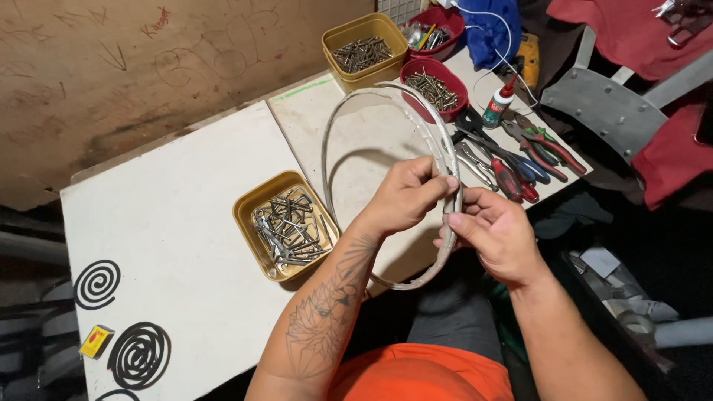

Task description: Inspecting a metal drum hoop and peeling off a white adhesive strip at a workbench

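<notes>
Both hands meet on the near right side of a large grey oval hoop [386, 96], held upright over the near edge of the tabletop [171, 215]. The left hand [405, 197] pinches the band between thumb and fingertips, just above the right hand [496, 236], whose thumb and fingers close on the same stretch; the rest of the loop arcs away toward the far edge. A yellow tray of metal clips [286, 223] sits left of the hoop. Near the far right corner stand a yellow tub of screws [364, 48], a red bowl of screws [434, 87], a glue bottle [499, 100] and pliers [520, 160].
</notes>
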